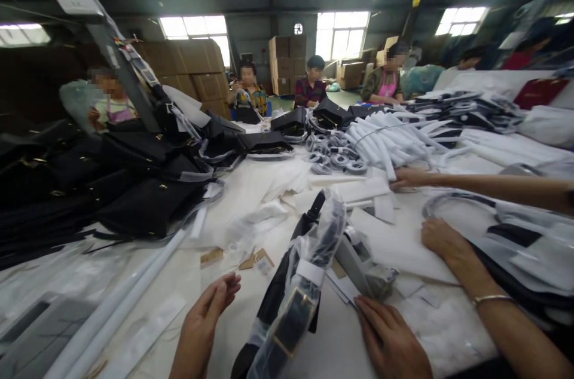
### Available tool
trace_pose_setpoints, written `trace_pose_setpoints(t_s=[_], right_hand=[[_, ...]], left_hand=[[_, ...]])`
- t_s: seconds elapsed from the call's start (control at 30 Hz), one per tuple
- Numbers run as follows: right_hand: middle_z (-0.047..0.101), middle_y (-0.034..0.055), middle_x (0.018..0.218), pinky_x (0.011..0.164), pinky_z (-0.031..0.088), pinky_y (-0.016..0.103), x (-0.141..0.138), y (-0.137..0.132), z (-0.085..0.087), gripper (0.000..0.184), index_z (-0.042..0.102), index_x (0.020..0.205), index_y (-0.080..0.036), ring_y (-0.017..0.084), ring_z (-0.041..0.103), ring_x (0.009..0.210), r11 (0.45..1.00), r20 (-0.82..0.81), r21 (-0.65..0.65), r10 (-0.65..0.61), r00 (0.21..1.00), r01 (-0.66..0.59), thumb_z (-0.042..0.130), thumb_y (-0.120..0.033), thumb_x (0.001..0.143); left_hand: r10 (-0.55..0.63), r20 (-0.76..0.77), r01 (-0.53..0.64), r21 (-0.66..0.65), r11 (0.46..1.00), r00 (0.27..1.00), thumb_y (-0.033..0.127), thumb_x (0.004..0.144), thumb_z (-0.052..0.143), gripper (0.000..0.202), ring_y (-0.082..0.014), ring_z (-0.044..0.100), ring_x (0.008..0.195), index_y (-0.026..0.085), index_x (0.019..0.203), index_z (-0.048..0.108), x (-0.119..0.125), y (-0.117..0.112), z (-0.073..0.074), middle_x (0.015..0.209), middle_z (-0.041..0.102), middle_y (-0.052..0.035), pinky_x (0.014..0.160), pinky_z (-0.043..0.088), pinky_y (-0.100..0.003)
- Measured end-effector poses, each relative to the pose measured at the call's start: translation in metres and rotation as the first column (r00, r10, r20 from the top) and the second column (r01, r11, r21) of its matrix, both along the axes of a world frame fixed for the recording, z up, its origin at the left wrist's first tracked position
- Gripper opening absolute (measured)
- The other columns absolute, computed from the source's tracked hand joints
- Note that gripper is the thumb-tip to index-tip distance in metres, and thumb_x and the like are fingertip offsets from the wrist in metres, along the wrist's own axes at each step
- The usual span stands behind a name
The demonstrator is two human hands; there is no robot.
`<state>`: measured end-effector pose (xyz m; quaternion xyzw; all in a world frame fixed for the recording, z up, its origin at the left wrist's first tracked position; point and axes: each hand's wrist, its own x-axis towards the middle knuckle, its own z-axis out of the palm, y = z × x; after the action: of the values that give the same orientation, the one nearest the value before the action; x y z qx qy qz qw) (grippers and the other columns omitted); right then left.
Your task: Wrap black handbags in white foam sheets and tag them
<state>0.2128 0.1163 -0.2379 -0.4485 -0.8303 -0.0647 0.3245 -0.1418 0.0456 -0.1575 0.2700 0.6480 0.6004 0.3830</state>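
In front of me stands a black handbag (269, 307), its strap (291, 319) and gold buckle wrapped in clear plastic. My left hand (204, 319) is raised to the left of it, fingers loosely curled, with nothing visible in them. Beyond that hand, brown and clear hang tags (258, 260) lie on the table. On the right of the bag, my right hand (392, 334) lies low with its fingers stretched out. Its fingertips touch or nearly touch some white cards (343, 288). Behind the cards sits a grey tape dispenser (368, 268).
Black handbags (152, 199) are piled on the left. White foam tubes (372, 134) and coiled straps (336, 158) lie at the back. From the right reach a co-worker's hands (443, 238), one by a wrapped bag (515, 247). Other people sit across the table.
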Motion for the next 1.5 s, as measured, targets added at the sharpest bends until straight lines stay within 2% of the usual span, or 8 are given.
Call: trace_pose_setpoints(t_s=[0.2,0.43,0.7,0.83,0.93,1.07,1.23,1.5], right_hand=[[0.073,0.0065,0.109,0.083,0.058,0.031,-0.003,-0.002,0.005,0.03,0.07,0.115,-0.022,0.022,0.069,0.096,0.999,-0.014,-0.043,-0.002,1.0,0.002,0.047,-0.034,0.101],[0.073,0.0089,0.112,0.086,0.059,0.036,-0.005,-0.004,0.009,0.029,0.069,0.117,-0.02,0.024,0.068,0.099,0.992,-0.025,-0.128,-0.022,0.999,0.019,0.047,-0.024,0.099],[0.073,0.0092,0.114,0.09,0.06,0.04,-0.016,-0.014,0.044,0.027,0.07,0.117,-0.02,0.025,0.07,0.102,0.992,-0.172,-0.125,-0.003,0.985,-0.019,0.053,-0.024,0.097],[0.074,0.0065,0.109,0.09,0.06,0.028,-0.029,-0.021,0.07,0.026,0.069,0.119,-0.022,0.019,0.072,0.1,0.959,-0.322,-0.19,0.142,0.936,-0.211,0.056,-0.021,0.096],[0.075,0.0051,0.109,0.09,0.059,0.021,-0.034,-0.022,0.074,0.027,0.069,0.118,-0.022,0.016,0.073,0.098,0.911,-0.348,-0.218,0.263,0.9,-0.351,0.056,-0.018,0.095],[0.075,0.0044,0.11,0.091,0.056,0.017,-0.029,-0.02,0.066,0.028,0.068,0.12,-0.021,0.015,0.073,0.098,0.892,-0.302,-0.189,0.346,0.888,-0.412,0.055,-0.016,0.095],[0.075,0.0042,0.11,0.091,0.054,0.014,-0.022,-0.016,0.059,0.027,0.067,0.12,-0.02,0.014,0.074,0.095,0.889,-0.244,-0.14,0.396,0.885,-0.436,0.055,-0.019,0.095],[0.076,0.0044,0.109,0.086,0.058,0.016,-0.027,-0.02,0.059,0.03,0.068,0.121,-0.024,0.017,0.075,0.094,0.861,-0.213,-0.148,0.453,0.866,-0.487,0.056,-0.018,0.094]], left_hand=[[-0.076,-0.206,0.063,-0.068,0.996,0.976,0.062,0.07,0.075,0.063,-0.0317,0.066,0.111,0.02,0.117,0.067,-0.032,0.053,-0.007,0.111,0.073,-0.01,0.109,0.042,-0.052],[-0.046,-0.167,0.045,-0.01,0.999,0.985,0.067,0.067,0.073,0.065,-0.0261,0.07,0.091,0.013,0.103,0.069,-0.039,0.096,-0.006,0.092,0.073,-0.0095,0.098,0.052,-0.047],[-0.351,-0.077,0.355,0.031,0.935,0.933,0.064,0.08,0.067,0.054,-0.023,0.069,0.083,0.013,0.096,0.072,-0.007,0.063,0.042,0.083,0.073,-0.0098,0.086,0.057,-0.036],[-0.45,-0.258,0.455,-0.042,0.89,0.855,0.061,0.09,0.055,0.049,-0.0238,0.071,0.082,0.016,0.1,0.072,-0.004,0.046,0.058,0.087,0.074,-0.0099,0.082,0.057,-0.036],[-0.327,-0.527,0.301,-0.137,0.944,0.785,0.057,0.086,0.06,0.044,-0.0258,0.071,0.088,0.018,0.102,0.071,-0.02,0.053,0.046,0.092,0.075,-0.0088,0.082,0.056,-0.037],[-0.268,-0.663,0.188,-0.191,0.963,0.699,0.05,0.081,0.063,0.033,-0.0258,0.07,0.085,0.02,0.093,0.072,-0.046,0.066,0.012,0.091,0.075,-0.0073,0.081,0.056,-0.037],[-0.38,-0.759,0.264,-0.279,0.923,0.528,0.029,0.088,0.061,0.018,-0.0219,0.066,0.09,0.019,0.097,0.073,-0.041,0.082,-0.013,0.1,0.072,-0.0075,0.084,0.054,-0.038],[-0.52,-0.805,0.4,-0.393,0.828,0.286,0.029,0.092,0.064,0.014,-0.0231,0.06,0.105,0.016,0.096,0.067,-0.027,0.112,-0.013,0.111,0.065,-0.0072,0.093,0.049,-0.046]])
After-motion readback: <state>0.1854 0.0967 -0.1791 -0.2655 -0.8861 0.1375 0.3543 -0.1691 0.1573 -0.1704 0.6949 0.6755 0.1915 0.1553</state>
